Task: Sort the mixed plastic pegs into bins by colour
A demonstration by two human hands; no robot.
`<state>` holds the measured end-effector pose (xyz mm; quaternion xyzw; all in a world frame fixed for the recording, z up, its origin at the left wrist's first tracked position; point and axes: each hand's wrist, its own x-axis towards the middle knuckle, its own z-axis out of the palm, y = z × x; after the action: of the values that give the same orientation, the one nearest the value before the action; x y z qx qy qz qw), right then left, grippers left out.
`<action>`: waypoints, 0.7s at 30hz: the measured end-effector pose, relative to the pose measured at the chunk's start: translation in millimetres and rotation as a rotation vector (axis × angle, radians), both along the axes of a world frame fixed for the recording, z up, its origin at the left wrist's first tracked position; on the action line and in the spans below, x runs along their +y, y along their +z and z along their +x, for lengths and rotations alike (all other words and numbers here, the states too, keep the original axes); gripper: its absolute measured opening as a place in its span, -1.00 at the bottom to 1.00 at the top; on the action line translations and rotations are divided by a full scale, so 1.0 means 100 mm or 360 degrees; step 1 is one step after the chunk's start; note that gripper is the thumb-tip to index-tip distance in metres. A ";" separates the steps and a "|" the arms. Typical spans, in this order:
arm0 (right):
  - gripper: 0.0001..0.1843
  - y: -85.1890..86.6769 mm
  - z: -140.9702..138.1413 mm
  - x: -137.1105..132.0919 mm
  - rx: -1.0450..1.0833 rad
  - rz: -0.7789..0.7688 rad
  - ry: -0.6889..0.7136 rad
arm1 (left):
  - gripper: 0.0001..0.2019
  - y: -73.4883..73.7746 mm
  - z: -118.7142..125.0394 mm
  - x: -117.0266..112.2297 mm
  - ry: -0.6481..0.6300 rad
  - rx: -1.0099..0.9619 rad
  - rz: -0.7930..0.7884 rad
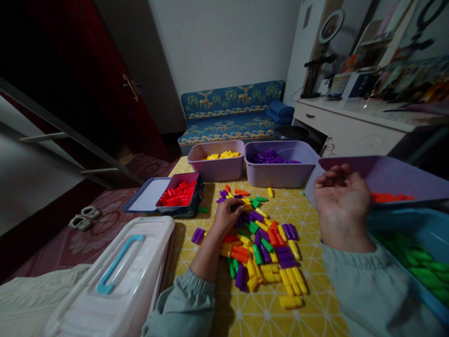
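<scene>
A pile of small plastic tubes (pixel 266 236) in yellow, purple, green and orange covers the middle of the table. My left hand (pixel 228 216) reaches over the pile's far left part, with thumb and fingers pinched together among the pieces. What it grips, if anything, is hidden by the fingers. Palm up, my right hand (pixel 343 203) hovers at the near side of a lilac bin (pixel 382 166) that has orange pieces (pixel 391 197) in it. Its fingers are loosely curled and the palm is bare.
Two more bins stand behind the pile, one with yellow pieces (pixel 224 155), one with purple pieces (pixel 273 157). Red pieces (pixel 178 193) fill an open case at left. A white lidded box (pixel 136 267) is near left, a blue bin (pixel 417 220) with green pieces at right.
</scene>
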<state>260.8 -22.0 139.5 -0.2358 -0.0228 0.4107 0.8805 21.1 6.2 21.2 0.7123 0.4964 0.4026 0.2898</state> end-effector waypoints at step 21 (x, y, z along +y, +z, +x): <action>-0.47 0.53 -0.72 -1.03 -0.1534 0.0382 0.1199 | -0.85 0.03 0.00 -0.02 0.0018 0.0018 0.0014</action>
<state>188.8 -124.8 192.2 -0.2697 -0.5453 0.5349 0.5863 21.2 3.7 24.3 0.7131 0.5002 0.4023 0.2816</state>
